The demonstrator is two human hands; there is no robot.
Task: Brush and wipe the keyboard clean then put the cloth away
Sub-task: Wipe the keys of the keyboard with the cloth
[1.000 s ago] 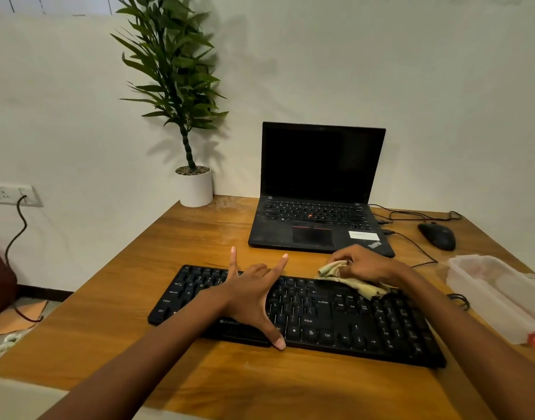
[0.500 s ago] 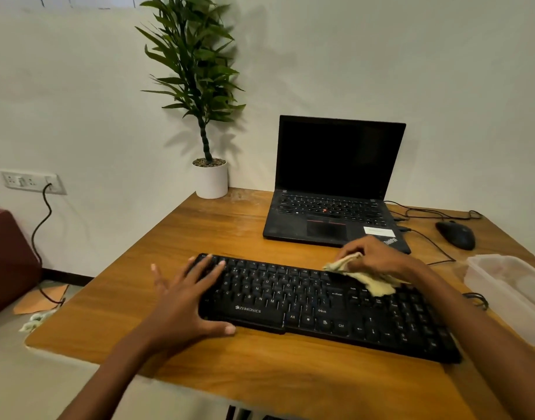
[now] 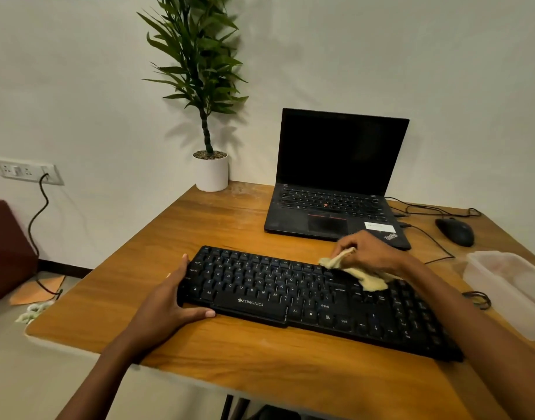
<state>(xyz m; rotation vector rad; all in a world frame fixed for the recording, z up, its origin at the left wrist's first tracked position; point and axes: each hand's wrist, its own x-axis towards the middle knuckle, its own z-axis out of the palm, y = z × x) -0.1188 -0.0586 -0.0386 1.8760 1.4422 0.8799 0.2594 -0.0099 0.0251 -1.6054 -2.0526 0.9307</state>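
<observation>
- The right hand (image 3: 369, 255) is curled around a bunched cloth (image 3: 362, 274), pressing it onto the keyboard (image 3: 290, 295) at its back edge, right of middle.
- The cloth trails out from under the palm across the keys.
- The left hand (image 3: 166, 307) clasps the keyboard's left end, with the thumb along the front edge and the fingers up the side.
- A laptop (image 3: 335, 207) stands open just behind the keyboard.
- A mouse (image 3: 455, 231) lies behind the keyboard's right end.
- A plastic tub (image 3: 508, 286) sits near that end.

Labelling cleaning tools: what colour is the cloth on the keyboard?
Pale yellow-beige cloth, gripped by the right hand; seen in the head view.
</observation>
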